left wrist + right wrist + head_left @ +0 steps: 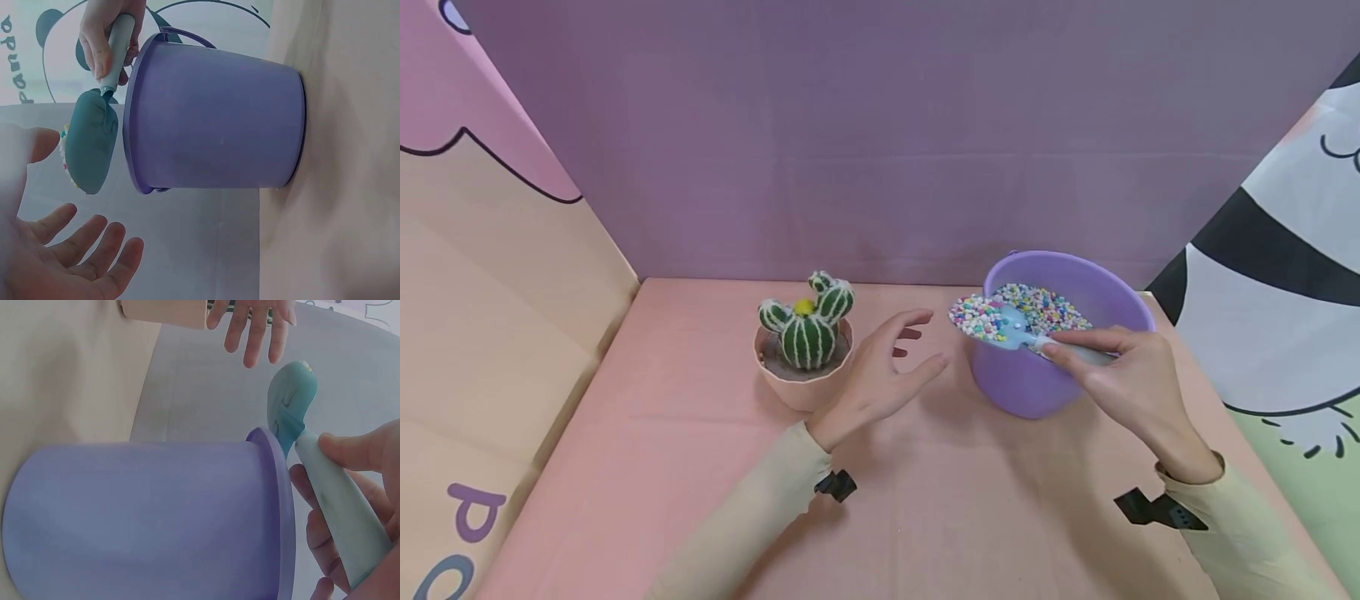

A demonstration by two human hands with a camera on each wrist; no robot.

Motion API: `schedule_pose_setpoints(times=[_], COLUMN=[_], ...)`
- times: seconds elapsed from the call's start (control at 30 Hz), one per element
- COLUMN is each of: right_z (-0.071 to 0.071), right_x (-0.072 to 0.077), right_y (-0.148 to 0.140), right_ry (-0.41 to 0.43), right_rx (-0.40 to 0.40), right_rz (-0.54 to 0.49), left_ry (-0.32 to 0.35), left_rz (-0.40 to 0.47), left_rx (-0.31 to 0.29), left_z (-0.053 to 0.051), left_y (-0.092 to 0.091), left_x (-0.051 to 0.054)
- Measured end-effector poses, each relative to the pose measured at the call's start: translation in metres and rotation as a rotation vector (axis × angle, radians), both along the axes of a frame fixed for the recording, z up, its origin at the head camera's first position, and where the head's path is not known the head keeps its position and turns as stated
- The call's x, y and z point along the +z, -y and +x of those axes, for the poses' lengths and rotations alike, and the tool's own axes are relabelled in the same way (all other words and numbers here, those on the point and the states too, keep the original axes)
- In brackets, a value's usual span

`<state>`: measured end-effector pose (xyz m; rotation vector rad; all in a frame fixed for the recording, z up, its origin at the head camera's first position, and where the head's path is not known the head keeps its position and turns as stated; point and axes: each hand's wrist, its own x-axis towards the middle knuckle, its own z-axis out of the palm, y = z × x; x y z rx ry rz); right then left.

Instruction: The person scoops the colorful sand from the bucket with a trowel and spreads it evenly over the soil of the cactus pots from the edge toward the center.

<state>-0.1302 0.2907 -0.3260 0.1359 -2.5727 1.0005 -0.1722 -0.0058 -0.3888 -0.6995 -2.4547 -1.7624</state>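
My right hand (1131, 379) grips the pale handle of a blue toy shovel (1015, 327), thumb along the top. Small multicoloured pebbles (976, 317) are heaped on its blade, which is level above the left rim of a purple bucket (1026, 387). More of the same pebbles (1041, 307) lie inside the bucket. My left hand (883, 371) hovers between the bucket and a potted cactus (808, 340), fingers spread and nothing held. In the left wrist view the shovel's underside (90, 144) shows close to my left fingers, apart from them.
The cactus stands in a peach pot (801, 392) with grey filling, left of the bucket. A pink cloth (700, 467) covers the table. A purple wall (880, 142) rises behind, and printed panels stand at both sides. The bucket's handle (187, 36) hangs at its side.
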Motion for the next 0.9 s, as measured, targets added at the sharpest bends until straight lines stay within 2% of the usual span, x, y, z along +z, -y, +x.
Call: schedule_pose_setpoints(times=[0.17, 0.43, 0.57, 0.9], right_z=[-0.001, -0.002, -0.002, -0.001], right_x=[0.001, -0.001, -0.001, -0.004], right_y=[0.003, 0.011, 0.014, 0.021], right_ry=[-0.008, 0.004, 0.001, 0.0], right_rx=[0.002, 0.019, 0.027, 0.064], right_rz=[0.014, 0.02, 0.026, 0.017], left_ry=[0.009, -0.022, -0.028, -0.088], left_rz=[-0.002, 0.005, 0.006, 0.035], left_rx=[0.012, 0.057, 0.061, 0.093], left_z=[0.002, 0.007, 0.01, 0.021], left_y=[0.006, 0.017, 0.022, 0.031], left_x=[0.001, 0.0, 0.0, -0.005])
